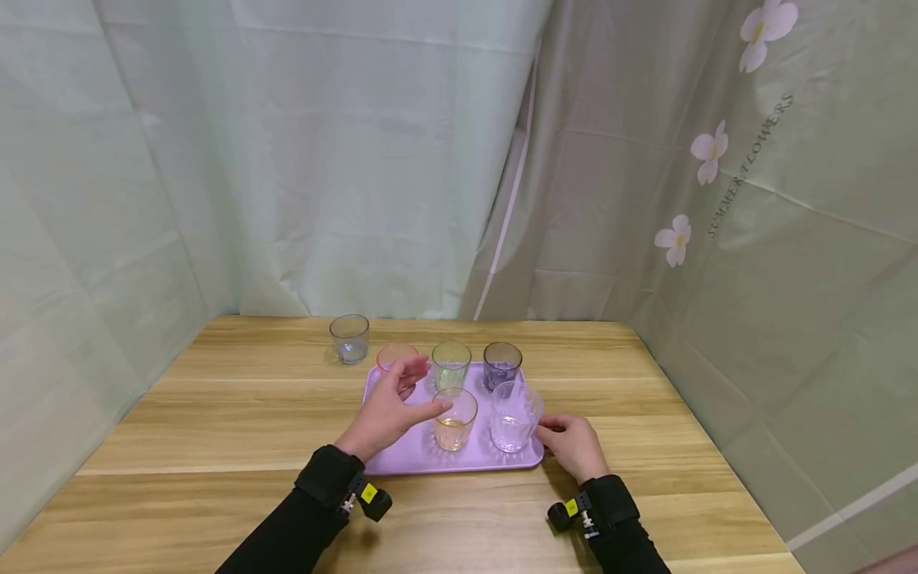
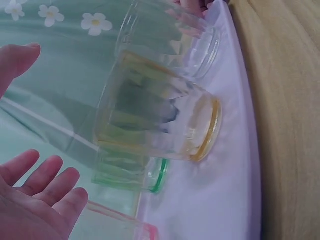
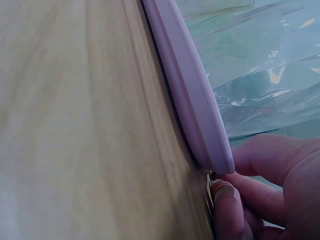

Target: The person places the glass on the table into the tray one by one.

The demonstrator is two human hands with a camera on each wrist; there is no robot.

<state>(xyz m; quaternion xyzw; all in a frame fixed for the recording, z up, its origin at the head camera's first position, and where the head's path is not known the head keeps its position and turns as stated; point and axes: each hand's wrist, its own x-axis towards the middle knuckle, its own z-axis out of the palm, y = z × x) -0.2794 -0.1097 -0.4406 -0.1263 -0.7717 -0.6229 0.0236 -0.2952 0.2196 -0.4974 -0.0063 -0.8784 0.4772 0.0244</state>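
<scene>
A purple tray [image 1: 419,461] lies on the wooden table with several glasses on it. My left hand [image 1: 393,405] is held over the tray's left side, fingers spread, thumb near the amber-rimmed glass [image 1: 453,430]. In the left wrist view this hand [image 2: 40,195] holds nothing. At the tray's front right corner, my right hand [image 1: 574,445] pinches the rim, beside a clear faceted glass [image 1: 512,430]. The right wrist view shows the thumb and fingers on either side of the tray edge [image 3: 200,100]. Behind stand a pink-rimmed glass [image 1: 397,351], a green glass [image 1: 451,368] and a dark glass [image 1: 502,367].
A grey-blue glass [image 1: 350,341] stands on the wooden table [image 1: 251,399], off the tray at the back left. Pale curtains [image 1: 380,159] hang along the table's far edge and both sides; the right one carries white flowers and lettering.
</scene>
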